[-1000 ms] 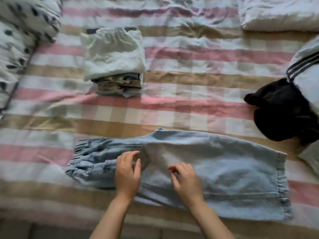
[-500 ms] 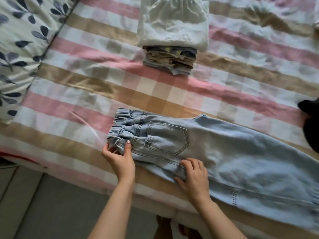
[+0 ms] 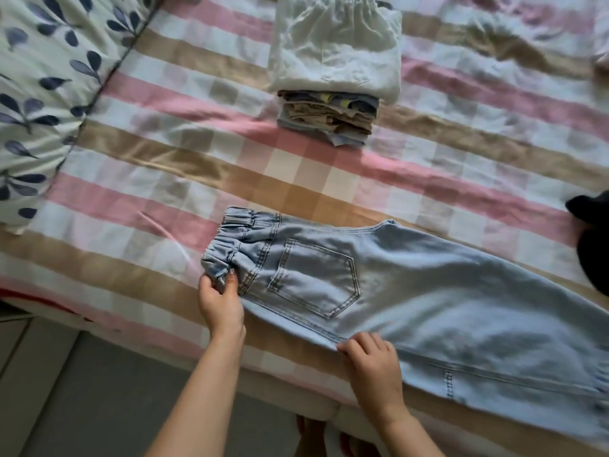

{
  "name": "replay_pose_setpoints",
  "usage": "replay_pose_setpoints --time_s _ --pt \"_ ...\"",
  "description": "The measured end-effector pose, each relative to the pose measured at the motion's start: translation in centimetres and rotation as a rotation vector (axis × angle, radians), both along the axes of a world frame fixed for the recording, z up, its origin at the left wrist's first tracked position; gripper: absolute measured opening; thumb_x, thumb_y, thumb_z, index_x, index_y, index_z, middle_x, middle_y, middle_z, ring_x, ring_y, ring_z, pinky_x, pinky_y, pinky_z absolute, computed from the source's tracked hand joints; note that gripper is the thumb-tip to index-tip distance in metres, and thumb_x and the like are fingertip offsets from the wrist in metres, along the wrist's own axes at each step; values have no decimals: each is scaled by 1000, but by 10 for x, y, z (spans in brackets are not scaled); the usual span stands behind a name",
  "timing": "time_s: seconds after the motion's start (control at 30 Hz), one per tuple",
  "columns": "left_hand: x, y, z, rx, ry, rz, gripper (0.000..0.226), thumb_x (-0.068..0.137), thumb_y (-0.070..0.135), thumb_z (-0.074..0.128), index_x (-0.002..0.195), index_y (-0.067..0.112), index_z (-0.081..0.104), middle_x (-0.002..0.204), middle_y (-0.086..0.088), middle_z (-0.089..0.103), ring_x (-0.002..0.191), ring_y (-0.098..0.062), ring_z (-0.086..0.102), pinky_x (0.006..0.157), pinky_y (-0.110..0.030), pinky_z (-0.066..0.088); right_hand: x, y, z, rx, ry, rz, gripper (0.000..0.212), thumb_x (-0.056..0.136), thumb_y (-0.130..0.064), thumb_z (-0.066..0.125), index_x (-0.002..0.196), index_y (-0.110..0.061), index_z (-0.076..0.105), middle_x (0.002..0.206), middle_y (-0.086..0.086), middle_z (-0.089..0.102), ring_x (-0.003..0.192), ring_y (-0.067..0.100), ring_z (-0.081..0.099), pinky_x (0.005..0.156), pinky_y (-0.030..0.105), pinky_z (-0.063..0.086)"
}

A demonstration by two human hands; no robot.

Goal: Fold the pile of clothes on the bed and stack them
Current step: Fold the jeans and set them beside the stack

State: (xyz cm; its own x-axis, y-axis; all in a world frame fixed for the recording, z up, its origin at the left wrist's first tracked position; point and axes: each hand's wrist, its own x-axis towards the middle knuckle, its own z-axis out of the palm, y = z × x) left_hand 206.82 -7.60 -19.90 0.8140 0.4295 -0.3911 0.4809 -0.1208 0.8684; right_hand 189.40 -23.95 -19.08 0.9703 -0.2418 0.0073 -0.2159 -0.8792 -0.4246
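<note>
Light blue jeans [image 3: 428,291] lie folded lengthwise near the bed's front edge, elastic waistband to the left and back pocket up, legs running off to the right. My left hand [image 3: 220,300] pinches the near corner of the waistband. My right hand [image 3: 370,361] grips the jeans' near edge just below the pocket, fingers curled over the denim. A stack of folded clothes [image 3: 333,74] sits further back, a white garment on top of beige and blue ones.
The bed [image 3: 164,179] wears a pink, tan and white checked sheet. A leaf-print pillow [image 3: 43,94] lies at the left. A black garment [image 3: 593,239] shows at the right edge. Grey floor [image 3: 82,390] runs below the bed's front edge.
The view has swung left and closer. My left hand went from the jeans' middle to the waistband corner and pinched it. My right hand slid to the near edge.
</note>
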Motion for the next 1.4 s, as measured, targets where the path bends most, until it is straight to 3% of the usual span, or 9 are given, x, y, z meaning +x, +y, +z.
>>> replay_pose_setpoints --time_s 0.17,0.33,0.57,0.83,1.07,1.17,1.27,1.33,1.4 --pt "23 20 1 -358 85 72 30 93 24 51 114 4 58 116 -18 58 111 -28 53 101 -41 40 25 -23 7 119 43 -32 21 83 -29 57 71 -16 69 67 0 60 63 24 55 55 30 39" --pt "87 27 12 261 133 -336 35 90 31 57 92 -2 69 83 -11 63 82 -20 56 72 -32 40 93 -73 17 205 -81 -350 7 84 -10 63 85 -9 70 82 11 64 79 33 56 73 29 35" --pt "135 0 15 474 237 -773 40 87 41 59 88 2 69 88 -14 68 87 -27 62 72 -33 41 148 -109 -6 65 236 -541 29 87 -31 58 112 -18 59 119 11 52 116 31 39 97 43 30" --pt "111 -17 4 609 -105 -527 23 94 18 52 87 -3 58 83 -24 64 70 -26 49 58 -28 21 167 -118 -15 10 405 -622 31 84 -49 58 94 -20 62 114 8 57 116 30 39 105 49 19" --pt "126 -29 -7 719 -79 -462 20 95 16 48 93 -3 54 94 -27 61 87 -40 54 63 -36 27 171 -125 -20 -24 183 -631 25 81 -43 62 88 -19 64 103 7 62 106 30 44 103 45 20" --pt "122 -38 4 865 -286 -537 21 90 13 53 105 -2 56 107 -22 59 101 -37 51 75 -40 36 163 -112 -18 -18 79 -611 32 86 -36 58 112 -17 60 126 10 54 121 28 39 109 48 14" --pt "87 -53 6 921 -564 -953 41 92 28 41 124 6 54 129 -14 55 123 -27 41 97 -42 30 143 -74 -14 -31 20 -303 54 93 -46 29 136 -16 41 147 7 36 139 13 15 110 42 6" --pt "68 -58 0 1027 -415 -1233 55 93 44 26 139 17 39 146 -7 38 139 -21 24 108 -44 16 130 -57 -21 -81 205 -106 65 93 -55 3 148 -21 13 156 -3 7 142 7 -12 112 41 -2" --pt "65 -56 -9 1195 -181 -1359 64 89 59 -1 145 29 1 156 1 2 143 -18 -7 112 -41 -8 126 -55 -34 -68 393 -80 65 89 -59 -2 144 -26 -8 151 -4 -21 139 11 -23 112 42 -12"
